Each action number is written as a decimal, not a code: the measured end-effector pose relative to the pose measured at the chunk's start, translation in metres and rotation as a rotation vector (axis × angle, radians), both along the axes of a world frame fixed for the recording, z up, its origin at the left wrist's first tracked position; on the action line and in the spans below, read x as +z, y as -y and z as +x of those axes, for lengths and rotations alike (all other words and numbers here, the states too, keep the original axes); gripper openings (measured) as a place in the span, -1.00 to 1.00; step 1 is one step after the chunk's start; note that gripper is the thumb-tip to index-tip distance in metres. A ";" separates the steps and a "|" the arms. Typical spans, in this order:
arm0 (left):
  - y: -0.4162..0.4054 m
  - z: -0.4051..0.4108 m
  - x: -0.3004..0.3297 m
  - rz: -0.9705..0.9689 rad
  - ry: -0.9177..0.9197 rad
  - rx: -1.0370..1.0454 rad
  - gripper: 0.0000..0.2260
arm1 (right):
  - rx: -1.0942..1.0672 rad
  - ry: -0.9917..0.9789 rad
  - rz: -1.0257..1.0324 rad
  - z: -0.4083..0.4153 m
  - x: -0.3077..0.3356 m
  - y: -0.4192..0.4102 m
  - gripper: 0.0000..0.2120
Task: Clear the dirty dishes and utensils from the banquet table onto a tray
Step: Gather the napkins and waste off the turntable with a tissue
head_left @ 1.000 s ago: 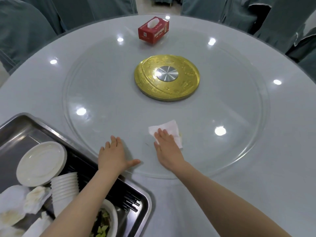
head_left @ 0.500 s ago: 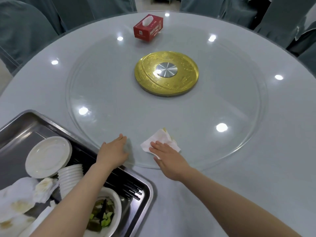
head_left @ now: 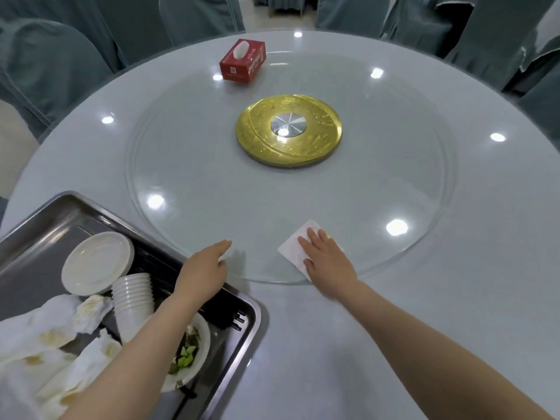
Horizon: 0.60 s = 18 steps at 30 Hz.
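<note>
While the right hand (head_left: 328, 262) lies flat with its fingers (head_left: 313, 237) straight and slightly spread, it presses a white napkin (head_left: 292, 251) onto the near edge of the glass turntable (head_left: 394, 183). The left hand (head_left: 204, 269) reaches out beside it, fingers straight and together, holding nothing, its tips at the turntable's near rim just past the tray's far edge. The metal tray (head_left: 251, 325) sits on the tabletop (head_left: 454, 298) at the near left, under the left forearm. In it lie a white plate (head_left: 97, 262), a stack of white cups (head_left: 133, 301) on its side, crumpled stained napkins (head_left: 54, 338), black chopsticks (head_left: 233, 319) and a bowl of food scraps (head_left: 189, 356). At the turntable's centre is a gold disc (head_left: 288, 131) with a silver hub. A red tissue box (head_left: 242, 60) stands on the far side. Covered chairs (head_left: 45, 65) ring the tabletop.
</note>
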<state>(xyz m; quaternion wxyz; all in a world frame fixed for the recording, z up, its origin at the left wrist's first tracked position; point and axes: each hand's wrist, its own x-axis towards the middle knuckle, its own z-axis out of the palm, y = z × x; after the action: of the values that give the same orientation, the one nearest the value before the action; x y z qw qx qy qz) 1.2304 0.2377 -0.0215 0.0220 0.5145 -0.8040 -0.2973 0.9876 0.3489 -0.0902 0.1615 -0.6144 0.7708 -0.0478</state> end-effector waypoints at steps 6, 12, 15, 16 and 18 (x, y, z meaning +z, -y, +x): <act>-0.023 -0.002 0.010 0.013 0.011 0.048 -0.58 | -0.029 0.122 -0.131 -0.006 0.001 -0.015 -0.62; -0.047 -0.017 0.023 0.046 -0.007 0.067 -0.60 | -0.053 0.119 -0.148 0.000 0.007 -0.020 -0.68; -0.057 -0.025 0.028 0.090 -0.089 0.109 -0.62 | -0.046 0.247 -0.148 0.004 0.009 -0.024 -0.66; -0.061 -0.026 0.029 0.104 -0.114 0.122 -0.62 | -0.099 0.361 -0.188 0.006 0.010 -0.027 -0.62; -0.066 -0.028 0.031 0.124 -0.145 0.134 -0.62 | -0.295 0.614 -0.292 0.005 0.016 -0.031 -0.52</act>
<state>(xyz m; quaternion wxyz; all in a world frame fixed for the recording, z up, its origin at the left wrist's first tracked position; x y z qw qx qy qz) 1.2025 0.3038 0.0098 0.0682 0.5445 -0.7441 -0.3809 0.9925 0.3799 -0.0737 0.2872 -0.4705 0.7516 -0.3623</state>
